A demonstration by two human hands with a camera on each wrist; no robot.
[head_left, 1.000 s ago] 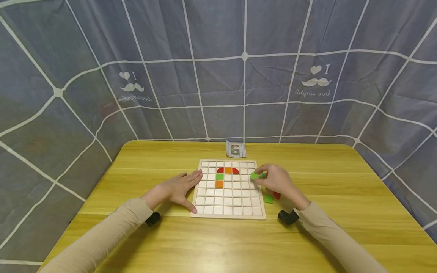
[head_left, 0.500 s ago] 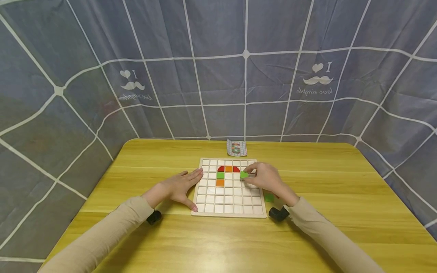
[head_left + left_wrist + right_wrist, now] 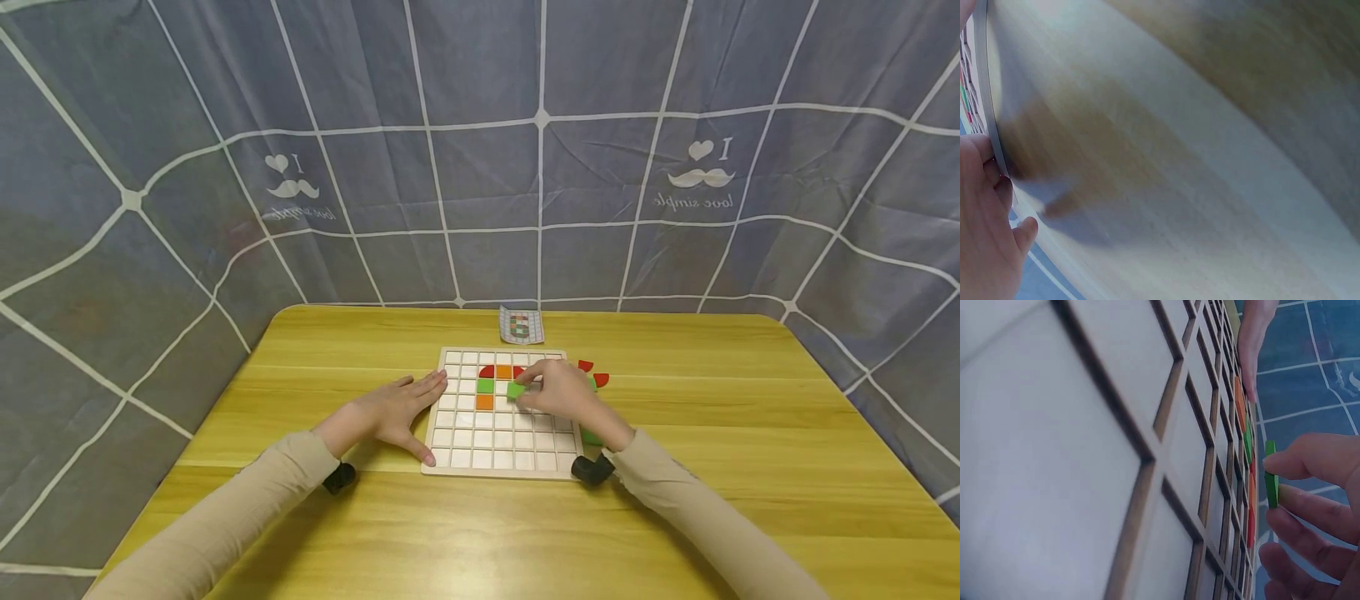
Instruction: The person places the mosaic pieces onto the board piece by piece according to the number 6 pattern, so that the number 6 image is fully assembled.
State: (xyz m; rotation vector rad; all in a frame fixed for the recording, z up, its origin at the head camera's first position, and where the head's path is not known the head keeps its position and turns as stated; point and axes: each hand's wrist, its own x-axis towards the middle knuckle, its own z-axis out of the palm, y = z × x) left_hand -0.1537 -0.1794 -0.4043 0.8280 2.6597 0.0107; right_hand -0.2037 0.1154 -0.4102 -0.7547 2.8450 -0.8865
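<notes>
My right hand (image 3: 564,390) pinches a green square tile (image 3: 515,391) between thumb and fingers. In the right wrist view that green tile (image 3: 1271,475) stands on edge, slightly above the grid board. The white-celled wooden grid board (image 3: 482,458) lies flat in front of me. My left hand (image 3: 399,415) rests along its left edge, fingers spread and thumb at the near corner. Set in the board are a red quarter-round tile (image 3: 487,372), an orange tile (image 3: 504,372), another green tile (image 3: 485,386) and a lower orange tile (image 3: 484,402). My right fingers partly cover a second red tile (image 3: 517,371).
A small printed pattern card (image 3: 521,327) lies behind the board. Loose red pieces (image 3: 602,380) and green tiles (image 3: 590,437) are on the wooden table (image 3: 480,533) right of the board, some behind my right arm. A grey checked curtain (image 3: 480,183) hangs around the table.
My right hand has carried the green tile leftward, from the board's right edge to over its middle, uncovering loose red pieces at the right. The left hand stays in place.
</notes>
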